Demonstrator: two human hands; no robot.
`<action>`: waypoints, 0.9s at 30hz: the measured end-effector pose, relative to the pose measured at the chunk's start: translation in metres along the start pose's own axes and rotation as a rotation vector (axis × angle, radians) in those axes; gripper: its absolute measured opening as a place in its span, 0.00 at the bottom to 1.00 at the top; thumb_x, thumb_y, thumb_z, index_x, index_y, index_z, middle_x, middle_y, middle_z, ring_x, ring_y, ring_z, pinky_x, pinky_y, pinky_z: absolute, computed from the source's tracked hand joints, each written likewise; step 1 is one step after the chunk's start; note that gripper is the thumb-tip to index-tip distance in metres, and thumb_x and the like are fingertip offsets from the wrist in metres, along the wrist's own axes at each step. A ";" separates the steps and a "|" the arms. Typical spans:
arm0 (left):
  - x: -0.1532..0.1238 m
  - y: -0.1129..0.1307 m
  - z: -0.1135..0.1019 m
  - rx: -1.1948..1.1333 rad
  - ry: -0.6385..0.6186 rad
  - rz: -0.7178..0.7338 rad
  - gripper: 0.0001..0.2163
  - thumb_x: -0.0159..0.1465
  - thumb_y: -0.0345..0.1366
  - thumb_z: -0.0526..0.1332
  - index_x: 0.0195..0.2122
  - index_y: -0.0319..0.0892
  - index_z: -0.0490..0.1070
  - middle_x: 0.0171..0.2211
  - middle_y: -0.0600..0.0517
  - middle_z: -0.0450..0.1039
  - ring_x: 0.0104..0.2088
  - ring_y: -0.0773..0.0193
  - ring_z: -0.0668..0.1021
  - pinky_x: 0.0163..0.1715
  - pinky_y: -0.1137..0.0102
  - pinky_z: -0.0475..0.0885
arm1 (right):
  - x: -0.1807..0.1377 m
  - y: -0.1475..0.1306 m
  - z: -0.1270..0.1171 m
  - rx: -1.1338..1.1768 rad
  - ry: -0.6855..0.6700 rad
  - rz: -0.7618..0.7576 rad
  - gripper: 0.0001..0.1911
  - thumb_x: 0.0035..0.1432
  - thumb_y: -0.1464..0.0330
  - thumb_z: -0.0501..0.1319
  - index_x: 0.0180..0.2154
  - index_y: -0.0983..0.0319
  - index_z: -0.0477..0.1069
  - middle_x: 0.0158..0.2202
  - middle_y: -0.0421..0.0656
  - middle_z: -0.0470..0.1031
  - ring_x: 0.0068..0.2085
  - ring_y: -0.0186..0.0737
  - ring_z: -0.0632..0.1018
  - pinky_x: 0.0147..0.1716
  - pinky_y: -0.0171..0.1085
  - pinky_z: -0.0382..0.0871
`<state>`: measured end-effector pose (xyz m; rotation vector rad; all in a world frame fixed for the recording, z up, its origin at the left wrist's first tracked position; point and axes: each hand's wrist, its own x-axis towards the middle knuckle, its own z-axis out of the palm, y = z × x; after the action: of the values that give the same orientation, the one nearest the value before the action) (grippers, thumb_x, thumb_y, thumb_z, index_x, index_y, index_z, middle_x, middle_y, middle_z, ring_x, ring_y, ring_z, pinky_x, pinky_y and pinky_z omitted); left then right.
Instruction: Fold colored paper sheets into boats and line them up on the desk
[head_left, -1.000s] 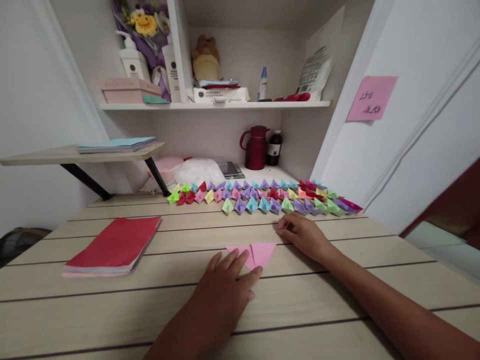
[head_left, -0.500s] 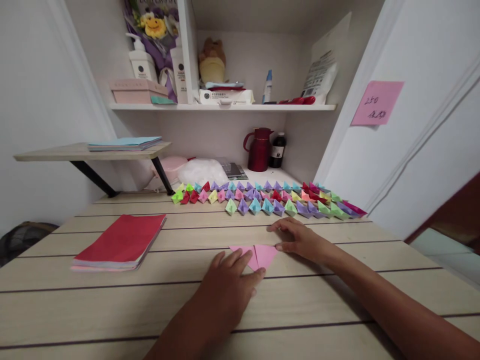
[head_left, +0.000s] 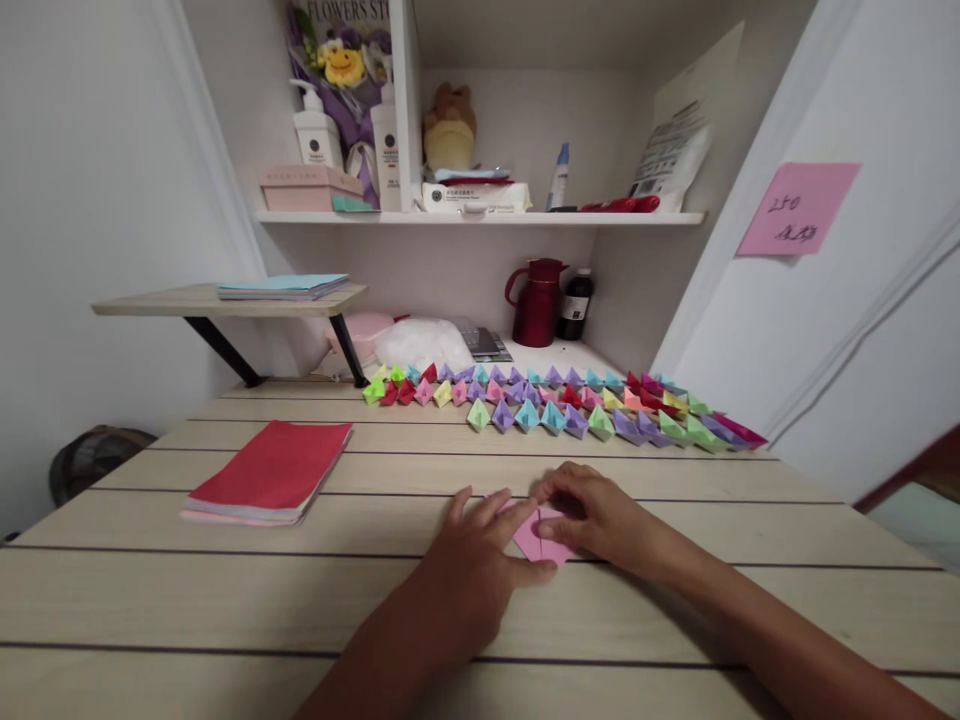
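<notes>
A folded piece of pink paper point(head_left: 556, 551) lies on the wooden table between my two hands, its upper part partly covered by fingers. My left hand point(head_left: 474, 560) rests on its left side with fingers spread, the thumb along the lower edge. From the right, my right hand point(head_left: 589, 508) bends its thumb and forefinger over the paper's upper right part, the fingertips close together on it. Beyond my hands stand rows of small folded paper boats point(head_left: 527, 416) in many colours.
A red-topped stack of paper point(head_left: 274, 467) lies on the left of the table point(head_left: 187, 610). Behind it, a small raised shelf point(head_left: 154, 301) bears blue-topped paper point(head_left: 283, 288). A red jug point(head_left: 537, 305) and a dark bottle point(head_left: 575, 306) stand at the back.
My right hand has moved from the paper's right corner in over its upper part, close to my left fingers. The paper's right side now looks folded in. The view has shifted slightly left.
</notes>
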<state>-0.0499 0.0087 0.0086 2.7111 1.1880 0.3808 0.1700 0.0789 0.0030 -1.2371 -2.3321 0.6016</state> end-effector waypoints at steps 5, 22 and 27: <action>0.005 0.004 -0.007 -0.020 -0.031 0.003 0.26 0.52 0.27 0.64 0.49 0.64 0.72 0.66 0.55 0.53 0.65 0.45 0.56 0.59 0.40 0.46 | -0.001 0.005 -0.002 0.129 -0.052 0.054 0.11 0.46 0.64 0.69 0.32 0.59 0.73 0.37 0.42 0.71 0.36 0.41 0.71 0.35 0.38 0.65; 0.009 0.008 -0.007 -0.213 0.464 -0.265 0.17 0.64 0.30 0.52 0.49 0.52 0.73 0.57 0.49 0.66 0.56 0.56 0.69 0.58 0.53 0.59 | 0.000 -0.007 0.008 0.756 0.061 0.165 0.15 0.45 0.64 0.69 0.30 0.60 0.64 0.22 0.33 0.61 0.23 0.30 0.63 0.22 0.31 0.55; 0.015 0.003 0.001 -0.787 0.587 -0.557 0.25 0.59 0.41 0.61 0.57 0.42 0.60 0.52 0.42 0.67 0.43 0.58 0.75 0.42 0.63 0.72 | 0.001 -0.017 0.010 0.915 0.125 0.131 0.19 0.47 0.58 0.69 0.35 0.60 0.65 0.21 0.32 0.61 0.22 0.30 0.62 0.22 0.31 0.53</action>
<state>-0.0373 0.0177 0.0112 1.5596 1.4370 1.2750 0.1527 0.0689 0.0048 -0.9245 -1.5352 1.3785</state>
